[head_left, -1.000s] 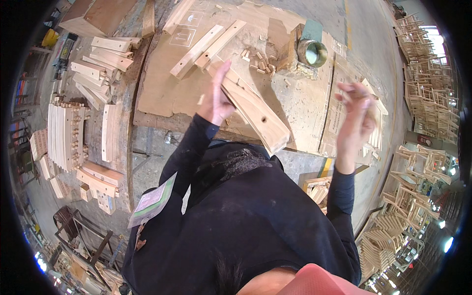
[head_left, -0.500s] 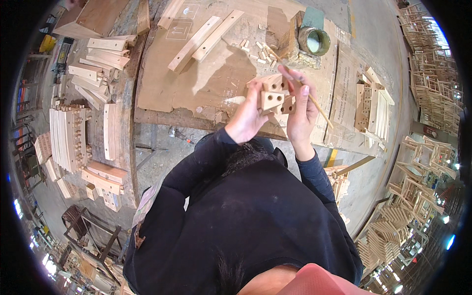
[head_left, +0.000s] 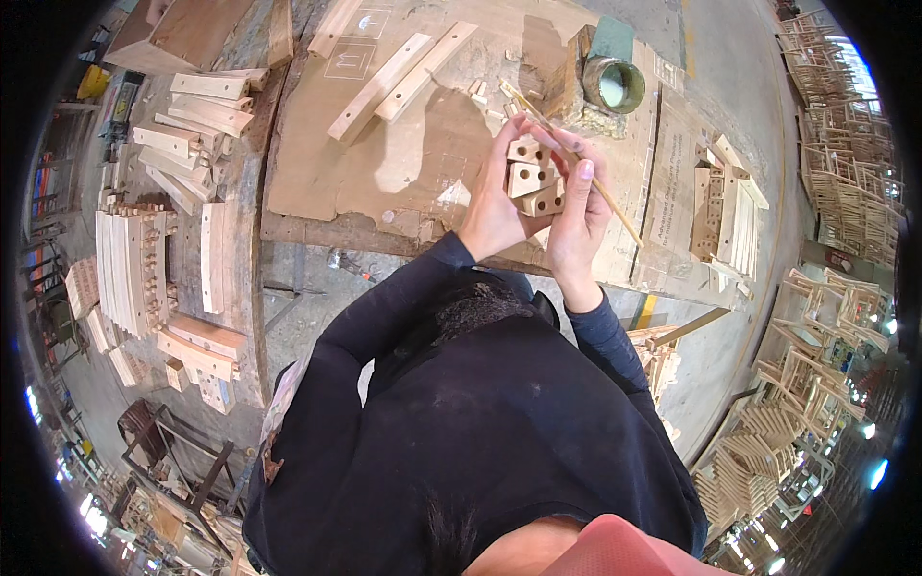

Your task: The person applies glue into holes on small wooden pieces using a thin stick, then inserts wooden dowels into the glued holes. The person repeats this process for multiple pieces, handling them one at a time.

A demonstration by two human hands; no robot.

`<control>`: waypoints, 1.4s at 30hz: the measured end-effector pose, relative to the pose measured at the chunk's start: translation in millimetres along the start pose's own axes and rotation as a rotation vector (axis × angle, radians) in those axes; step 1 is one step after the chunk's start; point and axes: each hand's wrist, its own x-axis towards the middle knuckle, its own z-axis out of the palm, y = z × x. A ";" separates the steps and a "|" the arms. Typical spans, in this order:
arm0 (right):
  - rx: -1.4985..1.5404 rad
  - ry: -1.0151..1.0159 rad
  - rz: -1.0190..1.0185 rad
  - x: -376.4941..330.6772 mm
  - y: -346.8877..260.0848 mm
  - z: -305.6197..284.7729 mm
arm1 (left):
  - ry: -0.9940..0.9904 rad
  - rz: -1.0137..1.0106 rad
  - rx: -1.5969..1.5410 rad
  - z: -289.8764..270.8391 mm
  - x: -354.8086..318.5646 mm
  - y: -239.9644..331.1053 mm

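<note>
The scene is viewed in wide fisheye from head height, steeply downward; the torso is framed close below, the table beyond it.

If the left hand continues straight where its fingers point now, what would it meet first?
The left hand would probably meet the thin stick in the right hand first, though depth is unclear.
</note>
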 end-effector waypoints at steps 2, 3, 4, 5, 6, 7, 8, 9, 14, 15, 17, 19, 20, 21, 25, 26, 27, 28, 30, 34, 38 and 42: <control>-0.031 0.006 -0.043 6.8 -10.4 -3.0 | -0.051 0.035 0.147 -2.5 6.2 -4.2; -0.085 0.010 0.002 15.2 -21.6 -10.6 | -0.074 0.022 0.145 -2.1 8.7 -5.1; -0.104 0.068 -0.015 23.7 -26.0 -21.8 | -0.099 0.010 0.143 -1.3 11.5 -5.5; -0.122 0.125 -0.032 35.3 -27.6 -33.9 | -0.087 0.029 0.145 -2.6 14.6 -6.3; -0.141 0.183 -0.052 47.3 -27.8 -47.5 | -0.097 0.035 0.156 -4.8 17.5 -8.0; -0.190 0.197 -0.026 58.3 -27.7 -64.0 | -0.110 0.039 0.163 -7.5 19.7 -9.5; -0.234 0.205 0.001 68.9 -24.0 -81.3 | -0.118 0.044 0.176 -10.7 21.1 -10.6; -0.279 0.221 0.028 77.9 -20.2 -97.1 | -0.105 0.000 0.131 -11.4 22.5 -5.9; -0.518 0.149 0.018 102.7 8.3 -136.2 | -0.193 -0.014 0.172 -26.4 23.6 21.0; -0.573 0.118 0.001 106.0 13.1 -139.6 | -0.199 0.012 0.196 -29.4 24.5 26.5; -0.700 0.073 -0.081 112.0 28.6 -151.5 | -0.212 0.015 0.202 -32.2 24.5 36.6; -0.881 0.050 -0.094 114.1 22.6 -146.3 | -0.201 0.011 0.208 -36.1 20.8 38.0; -0.971 0.039 -0.101 114.4 18.9 -144.3 | -0.196 0.009 0.210 -38.0 19.7 37.4; -0.990 0.017 -0.120 114.4 16.3 -143.0 | -0.181 0.043 0.246 -39.8 17.2 34.4; -0.920 -0.024 -0.077 109.5 16.2 -139.3 | -0.116 -0.043 0.238 -51.1 8.6 9.3; -0.866 -0.023 -0.036 108.0 18.2 -137.6 | -0.101 -0.030 0.235 -54.2 9.1 4.1; -0.825 -0.004 -0.010 107.1 18.9 -135.9 | -0.087 -0.016 0.230 -55.1 14.0 7.4; -0.784 0.015 0.016 106.4 19.8 -134.0 | -0.074 -0.003 0.226 -55.5 17.1 8.9; -0.645 0.044 0.047 106.4 22.7 -134.4 | -0.073 -0.015 0.232 -56.3 18.7 6.2; -0.291 0.105 0.111 106.4 27.4 -137.1 | -0.102 -0.032 0.253 -56.8 22.1 10.6; 0.003 0.209 0.225 105.7 26.1 -138.0 | -0.083 -0.037 0.237 -55.0 22.8 17.1; 0.122 0.254 0.311 109.0 35.4 -154.2 | -0.135 -0.017 0.313 -52.6 28.1 51.7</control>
